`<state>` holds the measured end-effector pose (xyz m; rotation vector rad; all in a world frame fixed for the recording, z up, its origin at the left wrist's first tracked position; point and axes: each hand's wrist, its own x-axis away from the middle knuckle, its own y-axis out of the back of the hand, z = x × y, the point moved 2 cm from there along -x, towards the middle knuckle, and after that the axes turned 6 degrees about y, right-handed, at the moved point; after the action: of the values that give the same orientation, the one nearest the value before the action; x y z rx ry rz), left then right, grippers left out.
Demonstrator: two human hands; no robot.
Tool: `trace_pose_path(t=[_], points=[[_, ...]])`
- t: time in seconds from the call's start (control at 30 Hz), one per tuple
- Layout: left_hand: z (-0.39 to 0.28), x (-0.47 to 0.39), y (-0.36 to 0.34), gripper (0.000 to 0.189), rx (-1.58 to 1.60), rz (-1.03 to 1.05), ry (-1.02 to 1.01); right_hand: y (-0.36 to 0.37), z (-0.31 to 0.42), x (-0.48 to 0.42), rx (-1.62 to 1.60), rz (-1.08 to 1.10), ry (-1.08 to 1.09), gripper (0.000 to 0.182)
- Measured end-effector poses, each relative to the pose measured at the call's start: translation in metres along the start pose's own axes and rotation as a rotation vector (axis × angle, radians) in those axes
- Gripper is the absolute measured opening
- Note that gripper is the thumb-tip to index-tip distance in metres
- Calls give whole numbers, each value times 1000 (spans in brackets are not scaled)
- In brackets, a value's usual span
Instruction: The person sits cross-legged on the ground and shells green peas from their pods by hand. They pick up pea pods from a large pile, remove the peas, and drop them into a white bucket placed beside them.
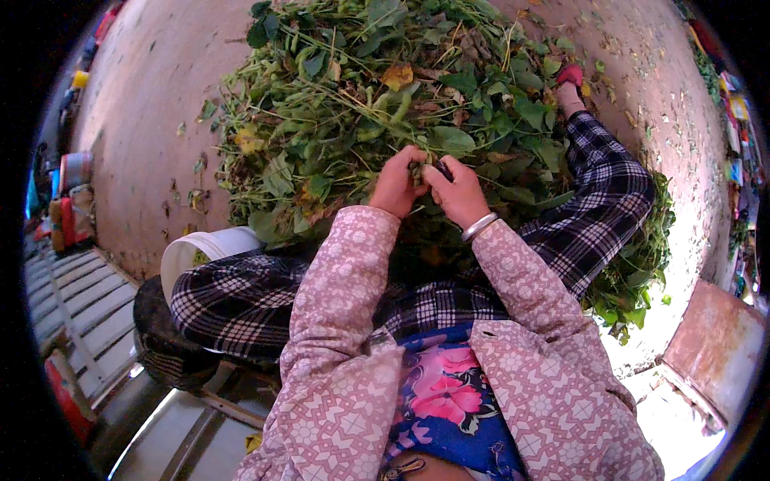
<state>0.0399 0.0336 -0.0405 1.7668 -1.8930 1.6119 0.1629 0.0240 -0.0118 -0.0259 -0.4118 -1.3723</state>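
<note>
A heap of uprooted bean plants (361, 108), with fuzzy green pods, leaves and stems, lies on the ground before me. My left hand (397, 183) is at the heap's near edge, its fingers curled around small green pods (415, 171). Beside it, my right hand (458, 189) pinches a plant stem (429, 159) between thumb and fingers, the two hands nearly touching. Something small and dark (445, 171) shows at the right fingers; what it is cannot be made out. A silvery bangle (479, 226) circles my right wrist.
Near my left knee a white plastic bucket (231, 240) lies tilted, with some green inside. My plaid-trousered legs (607, 204) flank the heap. More green plants (631, 282) lie beyond my right leg. A slatted pale frame (84, 300) stands at the left, a rusty panel (713, 337) at the right.
</note>
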Motion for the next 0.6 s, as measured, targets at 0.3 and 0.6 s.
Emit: trace_pose_path(t=[0.3,0.6], points=[[13,-28,10,12,48,-146,-17,-6,7,-2,304,-58,81,30],[-2,-6,-3,11,3,-74,-3,25,38,-35,224,170,109,38]])
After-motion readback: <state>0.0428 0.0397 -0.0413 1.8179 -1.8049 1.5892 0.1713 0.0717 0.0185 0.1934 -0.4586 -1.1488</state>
